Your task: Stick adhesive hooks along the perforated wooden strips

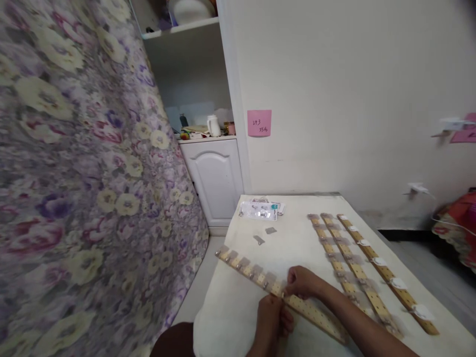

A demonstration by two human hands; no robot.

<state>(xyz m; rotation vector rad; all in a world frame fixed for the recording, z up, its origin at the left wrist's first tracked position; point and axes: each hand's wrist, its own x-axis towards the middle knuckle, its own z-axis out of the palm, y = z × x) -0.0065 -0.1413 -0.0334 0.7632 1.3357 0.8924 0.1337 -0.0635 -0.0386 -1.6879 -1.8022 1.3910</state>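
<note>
A long wooden strip with rows of small holes (316, 315) lies slantwise on the white table (297, 233); several small grey clips sit along its far end (241, 265). My left hand (270, 320) and my right hand (303, 282) meet over the middle of this strip, fingers curled and pinched together at one spot on it. What the fingertips hold is too small to make out.
Three more perforated wooden strips (357, 270) lie side by side at the right, one with white pads. Clear packets (260, 209) and two loose grey pieces (265, 235) lie at the far end. A floral cloth (74, 173) hangs left; a white cabinet (215, 178) stands behind.
</note>
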